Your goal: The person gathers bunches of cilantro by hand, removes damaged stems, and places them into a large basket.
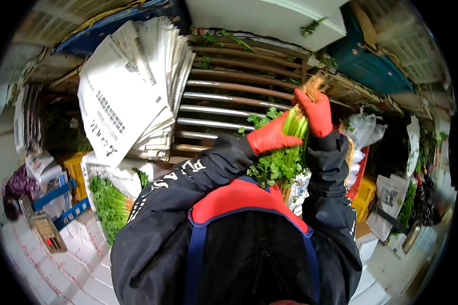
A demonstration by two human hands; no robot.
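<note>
A bunch of leafy greens (pixel 296 126) with long pale-green stalks and brown roots, much like coriander or leafy celery, is tilted between my hands. My right hand (pixel 316 113), in a red rubber glove, is closed around the root end, and root tips stick out beyond the fingers. Lower down, my left hand (pixel 272 136), gloved the same way, holds the stalks near the leaves. Its thumb lies across the near side; the other fingers are partly hidden by the stalks. The leaves hang below towards my red apron (pixel 239 201).
A rack of metal bars (pixel 219 109) lies ahead, with a fanned stack of newspapers (pixel 119 96) on its left. More greens (pixel 107 203) rest on newspaper at left. A white box (pixel 269 20) and a teal crate (pixel 369 63) stand at the back. Plastic bags (pixel 364 129) are at right.
</note>
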